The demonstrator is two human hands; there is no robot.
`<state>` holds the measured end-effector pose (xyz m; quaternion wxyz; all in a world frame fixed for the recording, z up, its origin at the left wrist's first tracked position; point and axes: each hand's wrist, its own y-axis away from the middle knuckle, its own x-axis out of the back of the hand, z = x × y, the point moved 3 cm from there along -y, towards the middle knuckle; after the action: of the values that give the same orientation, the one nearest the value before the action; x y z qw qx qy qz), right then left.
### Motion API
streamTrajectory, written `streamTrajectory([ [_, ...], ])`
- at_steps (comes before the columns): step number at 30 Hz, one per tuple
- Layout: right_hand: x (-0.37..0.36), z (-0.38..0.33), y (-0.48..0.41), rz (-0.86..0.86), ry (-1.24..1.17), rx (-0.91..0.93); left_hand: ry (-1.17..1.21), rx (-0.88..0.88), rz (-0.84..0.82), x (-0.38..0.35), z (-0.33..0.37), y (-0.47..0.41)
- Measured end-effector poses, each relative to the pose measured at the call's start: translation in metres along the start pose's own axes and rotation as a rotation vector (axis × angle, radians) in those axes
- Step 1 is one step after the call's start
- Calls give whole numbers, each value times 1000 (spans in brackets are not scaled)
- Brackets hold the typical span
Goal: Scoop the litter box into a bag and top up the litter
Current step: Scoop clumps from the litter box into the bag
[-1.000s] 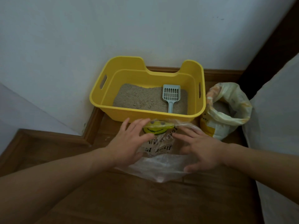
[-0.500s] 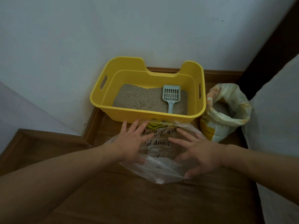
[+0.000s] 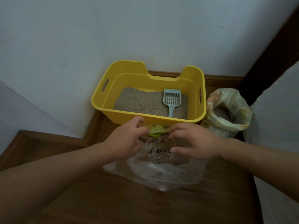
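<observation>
Pinching far edge of plastic bag (image 3: 163, 173): left hand (image 3: 127, 139), right hand (image 3: 192, 143), fingers curled. Bag on floor (image 3: 113, 199), just near of litter box (image 3: 145, 118). Step likely: opening bag mouth. Next: spread mouth, free one hand for scoop (image 3: 171, 99) lying in box, right side.

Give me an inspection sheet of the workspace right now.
Surface: wooden floor, in a wall corner.
Job's things: yellow litter box holds litter, with the scoop lying on it; clear plastic bag on the floor in front of the box; open litter sack to the right of the box.
Clutter: nothing seen.
Grippers: left hand and right hand each grip the bag near its printed top.
Cables: nothing seen.
Surroundings: white wall behind; pale surface at far right, unclear what it is.
</observation>
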<state>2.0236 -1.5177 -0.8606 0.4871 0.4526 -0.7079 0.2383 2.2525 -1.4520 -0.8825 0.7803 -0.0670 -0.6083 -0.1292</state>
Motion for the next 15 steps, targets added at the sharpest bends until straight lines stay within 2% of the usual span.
streamTrajectory([
  [7, 29, 10, -27, 122, 32, -56, 98, 215, -243, -4, -14, 4],
  [15, 28, 37, -71, 174, 32, -248, 224, 306, -196, -5, -26, -6],
])
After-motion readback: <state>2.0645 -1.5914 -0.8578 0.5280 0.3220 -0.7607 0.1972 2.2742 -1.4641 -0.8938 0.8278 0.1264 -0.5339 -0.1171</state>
